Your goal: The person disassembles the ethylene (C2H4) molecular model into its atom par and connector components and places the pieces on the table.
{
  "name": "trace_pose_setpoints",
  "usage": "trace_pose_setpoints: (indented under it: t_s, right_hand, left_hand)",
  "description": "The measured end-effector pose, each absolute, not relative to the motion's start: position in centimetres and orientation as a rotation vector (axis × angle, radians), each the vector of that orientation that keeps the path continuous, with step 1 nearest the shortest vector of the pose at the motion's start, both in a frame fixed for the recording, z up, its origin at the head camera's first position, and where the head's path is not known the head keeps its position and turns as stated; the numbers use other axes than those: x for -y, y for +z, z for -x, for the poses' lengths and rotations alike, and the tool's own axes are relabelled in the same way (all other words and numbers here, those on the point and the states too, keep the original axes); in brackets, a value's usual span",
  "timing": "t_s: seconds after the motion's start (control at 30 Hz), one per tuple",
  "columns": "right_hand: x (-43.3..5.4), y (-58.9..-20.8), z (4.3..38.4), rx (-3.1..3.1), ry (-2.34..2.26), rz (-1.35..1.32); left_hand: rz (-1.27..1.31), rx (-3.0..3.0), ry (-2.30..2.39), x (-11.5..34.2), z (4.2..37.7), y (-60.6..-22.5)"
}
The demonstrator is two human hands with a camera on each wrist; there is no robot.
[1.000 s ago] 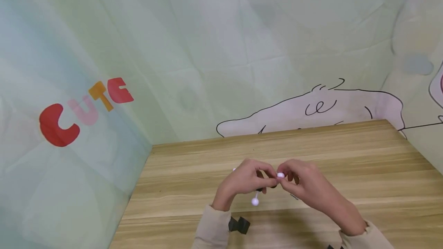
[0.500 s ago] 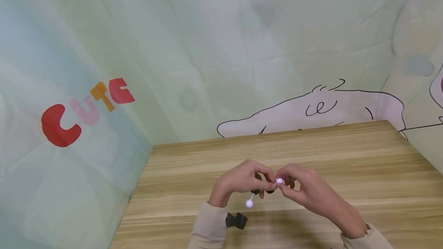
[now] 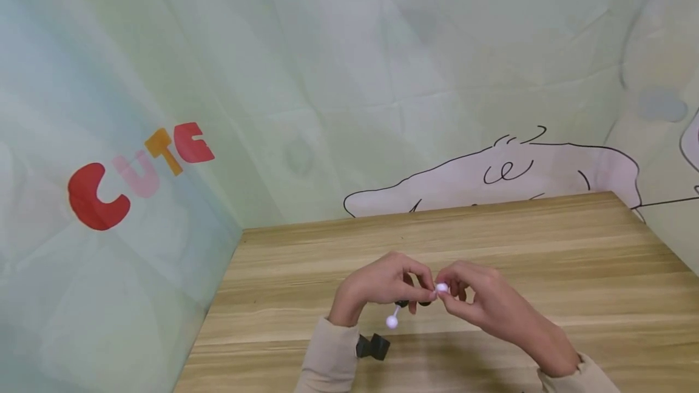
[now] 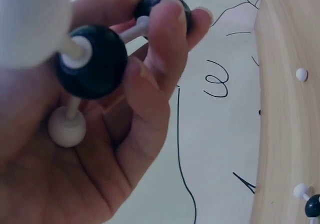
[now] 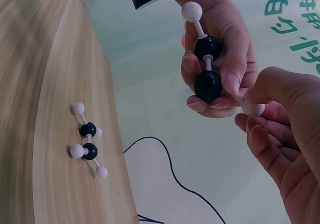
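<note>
My left hand [image 3: 382,281] grips a ball-and-stick molecular model. Two black balls, the nearer [image 4: 92,61] and the farther [image 5: 207,86], are joined by a white stick, with white balls such as this one [image 5: 192,11] sticking out on white sticks. With thumb and fingers, my right hand [image 3: 486,296] pinches a small white ball [image 5: 253,107]. Its white stick meets the lower black ball beside my left fingertips; how deep the stick sits cannot be made out. Both hands are held above the table, fingertips almost touching.
A second molecular model [image 5: 89,140], with two black balls and several white ones, lies on the wooden table [image 3: 306,247]. A loose-looking white ball [image 4: 301,74] is also there. A black wrist device [image 3: 373,347] sits at my left sleeve. Printed cloth [image 3: 306,77] hangs behind.
My right hand has lowered slightly, the white ball still pinched in it. The model in my left hand has tipped, and its hanging white ball has shifted a little left. Movement in the last half second is slight.
</note>
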State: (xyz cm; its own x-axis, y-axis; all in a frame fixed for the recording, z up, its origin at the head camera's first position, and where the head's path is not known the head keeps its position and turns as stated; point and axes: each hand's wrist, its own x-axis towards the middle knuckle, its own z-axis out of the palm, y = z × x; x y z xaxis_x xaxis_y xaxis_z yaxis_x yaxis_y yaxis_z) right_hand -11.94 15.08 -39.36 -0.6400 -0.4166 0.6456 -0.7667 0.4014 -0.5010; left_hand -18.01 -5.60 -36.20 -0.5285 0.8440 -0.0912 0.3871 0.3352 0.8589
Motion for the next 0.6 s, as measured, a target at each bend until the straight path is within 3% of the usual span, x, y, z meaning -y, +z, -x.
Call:
trace_pose_setpoints:
  t_s: [0.6]
  right_hand:
    - [-15.02, -39.35, 12.09, 2.330, 1.170, -0.926]
  left_hand:
    - [-1.036, -2.124, 1.061, 5.47, 17.79, -35.36]
